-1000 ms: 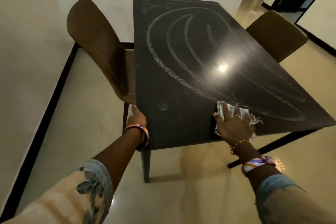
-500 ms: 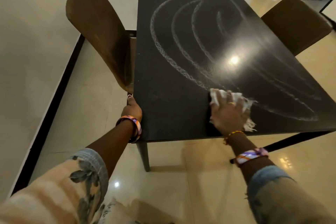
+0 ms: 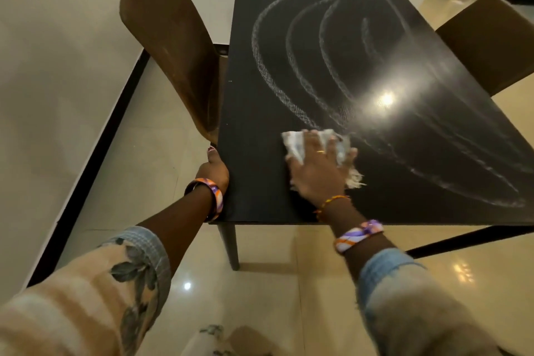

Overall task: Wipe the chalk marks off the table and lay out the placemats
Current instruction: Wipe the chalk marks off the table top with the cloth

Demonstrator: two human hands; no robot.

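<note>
A black table (image 3: 254, 176) fills the middle of the view, covered with curved white chalk marks (image 3: 268, 78) that sweep from the far end toward the near right. My right hand (image 3: 318, 170) lies flat on a crumpled white cloth (image 3: 294, 143) and presses it on the tabletop near the front edge, at the lower end of the chalk arcs. My left hand (image 3: 215, 167) holds the table's left edge close to the near corner. No placemats are in view.
A brown chair (image 3: 170, 46) stands pushed in at the table's left side, just beyond my left hand. A second brown chair (image 3: 488, 43) stands at the right side. A pale wall with a black skirting runs along the left. Glossy tiled floor lies below.
My right hand has slid the cloth away from the front edge and to the left, up to the chalk arcs. My left hand stays on the left edge.
</note>
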